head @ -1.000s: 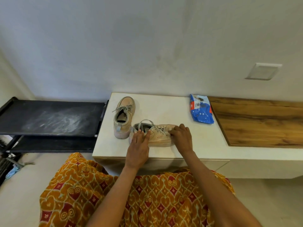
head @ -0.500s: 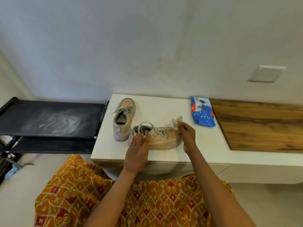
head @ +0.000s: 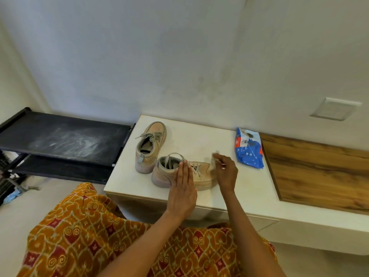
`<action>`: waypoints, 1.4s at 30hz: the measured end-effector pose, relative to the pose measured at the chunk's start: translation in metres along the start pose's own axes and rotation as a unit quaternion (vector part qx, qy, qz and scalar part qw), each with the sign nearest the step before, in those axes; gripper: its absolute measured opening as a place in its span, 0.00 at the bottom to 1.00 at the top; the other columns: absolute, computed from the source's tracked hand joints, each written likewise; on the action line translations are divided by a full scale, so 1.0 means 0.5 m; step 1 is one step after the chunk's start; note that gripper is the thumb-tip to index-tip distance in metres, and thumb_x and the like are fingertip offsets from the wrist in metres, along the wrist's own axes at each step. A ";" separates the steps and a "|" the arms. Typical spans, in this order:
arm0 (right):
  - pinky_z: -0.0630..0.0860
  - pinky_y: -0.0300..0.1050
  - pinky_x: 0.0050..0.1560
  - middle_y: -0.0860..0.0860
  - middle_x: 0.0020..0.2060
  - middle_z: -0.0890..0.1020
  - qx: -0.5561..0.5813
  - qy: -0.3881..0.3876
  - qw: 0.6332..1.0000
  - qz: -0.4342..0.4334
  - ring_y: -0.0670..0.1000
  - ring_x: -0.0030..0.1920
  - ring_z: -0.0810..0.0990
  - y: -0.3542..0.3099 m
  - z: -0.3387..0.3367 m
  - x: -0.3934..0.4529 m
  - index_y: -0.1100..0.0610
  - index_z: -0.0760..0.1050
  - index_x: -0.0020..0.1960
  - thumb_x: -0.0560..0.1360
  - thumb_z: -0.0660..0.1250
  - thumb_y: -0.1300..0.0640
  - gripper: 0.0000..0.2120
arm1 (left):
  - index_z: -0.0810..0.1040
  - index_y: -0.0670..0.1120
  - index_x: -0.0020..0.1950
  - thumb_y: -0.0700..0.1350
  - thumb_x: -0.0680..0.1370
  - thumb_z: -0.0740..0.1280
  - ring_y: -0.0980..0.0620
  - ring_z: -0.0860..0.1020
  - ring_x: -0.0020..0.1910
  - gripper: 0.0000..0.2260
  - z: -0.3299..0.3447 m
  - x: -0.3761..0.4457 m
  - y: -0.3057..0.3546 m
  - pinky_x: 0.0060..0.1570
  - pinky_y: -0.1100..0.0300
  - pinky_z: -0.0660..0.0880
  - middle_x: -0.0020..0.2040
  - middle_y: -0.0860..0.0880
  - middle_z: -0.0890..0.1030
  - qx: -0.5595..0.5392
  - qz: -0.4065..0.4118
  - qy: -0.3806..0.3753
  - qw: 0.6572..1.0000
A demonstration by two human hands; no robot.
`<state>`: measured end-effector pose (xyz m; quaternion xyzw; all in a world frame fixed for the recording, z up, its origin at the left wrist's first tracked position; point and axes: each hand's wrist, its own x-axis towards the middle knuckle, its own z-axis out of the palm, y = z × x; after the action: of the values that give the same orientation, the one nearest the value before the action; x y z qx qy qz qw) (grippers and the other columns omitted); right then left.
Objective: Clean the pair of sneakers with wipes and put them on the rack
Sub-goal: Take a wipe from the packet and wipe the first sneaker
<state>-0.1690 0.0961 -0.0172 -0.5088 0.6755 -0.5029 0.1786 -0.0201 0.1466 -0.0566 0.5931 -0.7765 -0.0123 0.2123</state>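
Two beige sneakers stand on a white bench top (head: 199,134). The near sneaker (head: 201,172) lies crosswise with its toe to the right. My left hand (head: 182,188) rests flat with straight fingers against its near side by the collar. My right hand (head: 225,171) pinches a small white wipe (head: 213,161) against the toe. The far sneaker (head: 150,145) points away toward the wall, untouched. A blue pack of wipes (head: 248,150) lies to the right near the wall.
A black two-tier shoe rack (head: 65,136) stands left of the bench, its top shelf dusty. A wooden panel (head: 319,170) covers the bench's right part. My patterned orange clothing fills the foreground. A blue cloth (head: 11,196) lies on the floor at far left.
My right hand lifted off the sneaker's laces with the wipe, moved right, then came down at the toe. My left hand stayed on the sneaker's side.
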 end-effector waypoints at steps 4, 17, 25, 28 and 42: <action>0.73 0.42 0.47 0.53 0.50 0.81 -0.200 -0.118 0.962 -0.146 0.52 0.49 0.77 -0.012 0.027 -0.027 0.55 0.74 0.64 0.77 0.63 0.61 0.16 | 0.46 0.34 0.74 0.47 0.75 0.53 0.39 0.46 0.75 0.32 0.002 0.005 -0.014 0.72 0.47 0.45 0.75 0.35 0.45 0.034 0.030 -0.001 0.999; 0.72 0.45 0.46 0.56 0.48 0.83 -0.248 -0.096 0.963 -0.046 0.56 0.48 0.79 -0.023 0.032 0.006 0.59 0.80 0.54 0.75 0.62 0.65 0.12 | 0.59 0.34 0.72 0.44 0.74 0.51 0.40 0.58 0.74 0.28 -0.021 0.026 -0.048 0.71 0.46 0.55 0.73 0.35 0.60 0.067 0.117 -0.007 0.991; 0.74 0.44 0.39 0.55 0.46 0.81 -0.393 -0.157 0.890 -0.168 0.54 0.47 0.77 0.008 -0.018 -0.018 0.57 0.80 0.52 0.73 0.69 0.59 0.08 | 0.56 0.35 0.72 0.43 0.71 0.50 0.41 0.55 0.74 0.29 -0.011 0.027 -0.043 0.70 0.46 0.54 0.73 0.36 0.60 0.068 0.099 0.002 0.993; 0.71 0.44 0.41 0.57 0.44 0.79 -0.372 -0.118 0.917 -0.084 0.55 0.48 0.75 -0.017 0.014 0.022 0.61 0.81 0.51 0.77 0.62 0.61 0.09 | 0.55 0.35 0.72 0.42 0.71 0.50 0.42 0.55 0.73 0.29 -0.008 0.028 -0.046 0.69 0.45 0.55 0.73 0.36 0.61 0.063 0.099 0.003 0.993; 0.69 0.42 0.41 0.55 0.47 0.78 -0.386 -0.144 0.903 -0.122 0.53 0.49 0.75 -0.026 0.031 0.016 0.59 0.80 0.52 0.76 0.64 0.59 0.08 | 0.55 0.36 0.73 0.47 0.72 0.54 0.40 0.56 0.74 0.31 -0.015 0.039 -0.046 0.72 0.47 0.54 0.74 0.36 0.58 0.064 0.124 -0.021 0.990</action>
<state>-0.1540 0.0815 -0.0106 -0.6831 0.7165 -0.1413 0.0007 -0.0007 0.1235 -0.0500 0.5046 -0.8474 0.0509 0.1572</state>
